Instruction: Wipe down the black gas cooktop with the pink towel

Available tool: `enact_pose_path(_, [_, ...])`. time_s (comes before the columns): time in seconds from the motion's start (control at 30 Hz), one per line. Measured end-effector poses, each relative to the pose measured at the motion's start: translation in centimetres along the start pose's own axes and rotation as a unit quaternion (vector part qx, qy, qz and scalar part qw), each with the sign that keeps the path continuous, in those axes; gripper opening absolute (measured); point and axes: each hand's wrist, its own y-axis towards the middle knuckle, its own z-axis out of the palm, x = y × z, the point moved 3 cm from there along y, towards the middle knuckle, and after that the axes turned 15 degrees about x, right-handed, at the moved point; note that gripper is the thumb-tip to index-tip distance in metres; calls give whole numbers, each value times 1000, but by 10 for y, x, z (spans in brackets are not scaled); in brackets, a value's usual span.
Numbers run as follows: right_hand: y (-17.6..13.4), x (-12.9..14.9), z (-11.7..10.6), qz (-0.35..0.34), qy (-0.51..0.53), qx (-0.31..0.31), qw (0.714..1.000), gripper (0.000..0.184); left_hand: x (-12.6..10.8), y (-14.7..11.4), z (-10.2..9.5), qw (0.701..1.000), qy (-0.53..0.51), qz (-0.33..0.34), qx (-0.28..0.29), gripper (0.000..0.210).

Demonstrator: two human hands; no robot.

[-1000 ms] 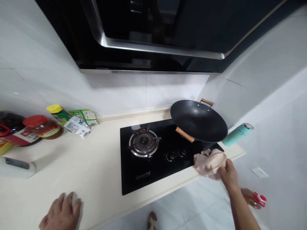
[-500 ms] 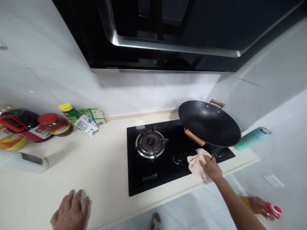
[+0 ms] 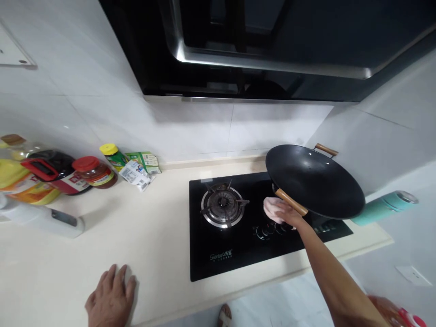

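Note:
My right hand [image 3: 286, 215] grips a pale pink cloth [image 3: 271, 208] against the black glass gas stove [image 3: 218, 243], just left of the wok's near wooden handle. The fingers are partly hidden by the cloth and the handle. A large black wok [image 3: 313, 181] sits tilted over the right burner and mostly covers it. The left burner [image 3: 223, 203] is bare, with its metal pan support showing. My left hand [image 3: 112, 295] rests palm down on the cream countertop, fingers stretched out, holding nothing.
A range hood [image 3: 259, 77] hangs low above the stove. Sauce bottles, a red-lidded jar [image 3: 94, 172] and seasoning packets [image 3: 138, 172] stand along the left wall. A white bottle [image 3: 57, 221] lies nearer. Right of the wok is a teal flask [image 3: 384, 208].
My right hand has moved the cloth from the stove's front edge by the knobs back toward the burners, beside the wok handle. My left hand stays on the counter. The view has shifted slightly.

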Motion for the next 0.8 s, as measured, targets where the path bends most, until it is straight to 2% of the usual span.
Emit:
enact_pose_path(0.1, [12, 31, 18, -59, -59, 79, 993, 44, -2, -1, -2, 1000, -1, -6, 6, 61])
enact_pose_path(0.27, [7, 76, 48, -91, -150, 98, 980, 50, -4, -2, -4, 1000, 4, -10, 11, 55])
enact_pose_path(0.4, [-22, 99, 67, -122, -219, 89, 964, 49, -5, -4, -4, 1000, 6, -1, 2, 58])
enact_pose_path(0.6, [-64, 123, 82, -161, -281, 78, 943, 42, -7, -9, -1, 1000, -2, -1, -9, 56])
enact_pose_path(0.7, [-90, 130, 98, -189, -288, 80, 936, 44, -8, -10, -1, 1000, -2, 5, -17, 55])
enact_pose_path(0.8, [-120, 129, 118, -197, -261, 70, 942, 42, -9, -11, -2, 1000, -4, 4, -12, 53])
